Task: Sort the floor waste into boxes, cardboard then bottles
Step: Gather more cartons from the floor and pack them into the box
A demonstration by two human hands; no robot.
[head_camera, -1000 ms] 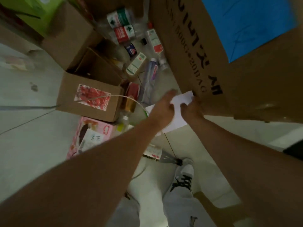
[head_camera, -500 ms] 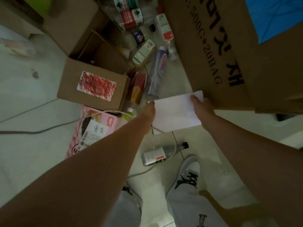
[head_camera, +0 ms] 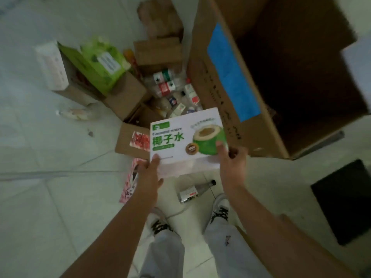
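I hold a white coconut-water carton (head_camera: 186,137) with green lettering up in front of me, printed face toward me. My left hand (head_camera: 149,177) grips its lower left corner, thumb on top. My right hand (head_camera: 230,159) grips its lower right corner, thumb on the green coconut picture. A large open cardboard box (head_camera: 281,81) with a blue patch on its flap stands just right of the carton. Several plastic bottles (head_camera: 170,87) lie in a heap on the floor behind the carton. One clear bottle (head_camera: 192,192) lies near my feet.
Small brown boxes (head_camera: 128,97), a green carton (head_camera: 100,65), a white box (head_camera: 52,67) and a pink carton (head_camera: 130,183) lie at the left and back. A brown box with a red-scribbled label (head_camera: 130,141) sits under the carton. A black mat (head_camera: 345,199) lies at right.
Both hands have lifted the white carton off the floor and turned its printed face up toward me. The view has risen, showing the big box's open inside.
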